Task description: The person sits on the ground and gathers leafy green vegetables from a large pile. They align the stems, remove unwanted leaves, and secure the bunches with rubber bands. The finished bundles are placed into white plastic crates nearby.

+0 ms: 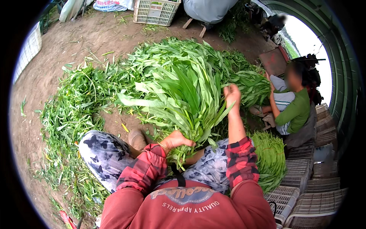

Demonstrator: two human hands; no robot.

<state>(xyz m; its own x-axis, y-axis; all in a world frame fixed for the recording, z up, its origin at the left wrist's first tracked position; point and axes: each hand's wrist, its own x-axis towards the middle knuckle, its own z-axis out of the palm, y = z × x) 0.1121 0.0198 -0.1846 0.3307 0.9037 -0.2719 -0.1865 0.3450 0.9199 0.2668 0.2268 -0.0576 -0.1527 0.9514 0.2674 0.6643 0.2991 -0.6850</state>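
My left hand (pixel 177 140) grips a large bunch of leafy greens (pixel 191 94), which looks like water spinach, by its stems above my lap. The long leaves fan out away from me, and the stem ends poke out below my fist. To the right of the bunch, my right hand (pixel 233 96) is raised with its fingers curled. Whether a stem or leaf is pinched in those fingers is hard to make out. Beyond the bunch spreads a big heap of loose greens (pixel 171 47) on the dirt floor.
Cut stems and leaves (pixel 71 160) lie along my left. A tied bundle of greens (pixel 268 157) rests by my right knee, near plastic crates (pixel 297 171). A seated person in a green top (pixel 296 110) handles greens at right. Another crate (pixel 155 13) stands at the back.
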